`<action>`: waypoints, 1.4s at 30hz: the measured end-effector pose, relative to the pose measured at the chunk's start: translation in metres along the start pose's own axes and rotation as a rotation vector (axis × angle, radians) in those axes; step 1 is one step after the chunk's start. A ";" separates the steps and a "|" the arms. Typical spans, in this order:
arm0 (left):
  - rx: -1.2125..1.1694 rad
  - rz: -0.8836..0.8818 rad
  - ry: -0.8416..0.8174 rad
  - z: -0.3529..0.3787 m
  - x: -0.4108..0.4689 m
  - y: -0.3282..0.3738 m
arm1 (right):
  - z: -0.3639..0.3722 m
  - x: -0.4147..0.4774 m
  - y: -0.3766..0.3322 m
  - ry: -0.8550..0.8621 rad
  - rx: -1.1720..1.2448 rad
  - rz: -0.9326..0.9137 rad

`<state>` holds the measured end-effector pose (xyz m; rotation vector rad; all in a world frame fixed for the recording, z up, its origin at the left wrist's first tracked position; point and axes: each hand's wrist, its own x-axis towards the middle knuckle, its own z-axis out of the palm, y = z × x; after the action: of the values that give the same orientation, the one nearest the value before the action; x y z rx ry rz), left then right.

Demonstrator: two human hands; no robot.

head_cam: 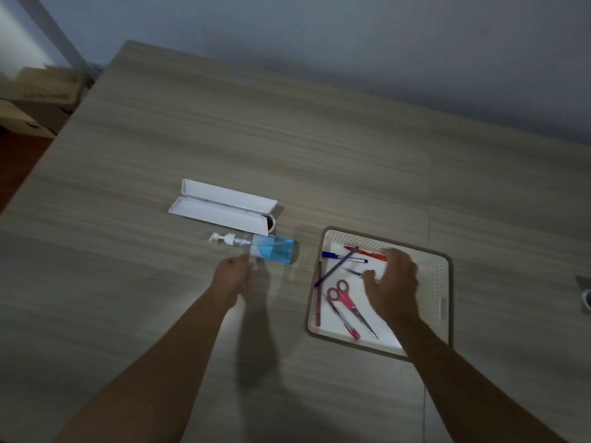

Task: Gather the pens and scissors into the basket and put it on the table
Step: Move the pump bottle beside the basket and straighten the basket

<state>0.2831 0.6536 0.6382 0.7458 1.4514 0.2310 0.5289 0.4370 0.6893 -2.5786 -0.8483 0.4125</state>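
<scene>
A white perforated basket (435, 276) sits on the wooden table (287, 139) at the right. Inside it lie red-handled scissors (347, 302), a red pen (367, 253), a blue pen (334, 255), a dark pen (335, 271), a maroon pen (319, 295) along the left wall, and a pink pen (343, 321). My right hand (391, 282) hovers over the basket with fingers spread and empty. To the left, my left hand (232, 274) is blurred, just below a bottle, with nothing seen in it.
A clear pump bottle of blue liquid (265, 249) lies on its side left of the basket. Behind it an open white pencil case (224, 206) rests on the table. Cardboard boxes (38, 100) stand on the floor at far left. A dark object (585, 295) touches the right edge.
</scene>
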 end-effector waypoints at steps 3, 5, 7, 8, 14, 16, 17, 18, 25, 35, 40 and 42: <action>-0.162 -0.016 0.055 -0.016 0.012 0.016 | 0.020 0.005 -0.057 -0.264 0.122 -0.191; -0.325 -0.019 0.004 -0.021 0.016 0.022 | 0.037 0.007 -0.089 -0.413 0.110 -0.274; -0.465 -0.025 -0.092 -0.024 0.017 0.026 | 0.053 0.008 -0.113 -0.532 0.072 -0.309; -0.486 -0.031 -0.130 -0.026 0.020 0.028 | 0.060 0.009 -0.121 -0.578 0.051 -0.311; -0.404 -0.096 -0.146 -0.046 0.030 0.018 | 0.084 0.014 -0.136 -0.729 -0.022 -0.259; -0.430 -0.097 -0.106 -0.055 0.030 0.004 | 0.088 0.009 -0.134 -0.731 -0.032 -0.245; -0.489 -0.085 -0.114 -0.057 0.028 -0.002 | 0.089 0.006 -0.132 -0.729 -0.034 -0.238; -0.548 -0.059 -0.134 -0.058 0.024 -0.005 | 0.090 0.003 -0.131 -0.728 -0.029 -0.229; -0.233 0.363 -0.158 -0.008 -0.021 0.022 | 0.077 -0.009 -0.127 -0.653 0.124 -0.117; 0.459 0.783 -0.178 0.061 -0.048 0.046 | 0.029 -0.010 -0.113 -0.529 0.468 -0.055; 0.536 0.728 -0.193 0.062 -0.056 0.040 | 0.010 -0.010 -0.096 -0.556 0.505 -0.033; 0.578 0.650 -0.130 0.058 -0.060 0.036 | 0.001 -0.008 -0.078 -0.476 0.455 0.035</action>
<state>0.3400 0.6280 0.7047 1.6722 1.1133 0.2512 0.4839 0.4899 0.7250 -2.0993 -0.7473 1.1198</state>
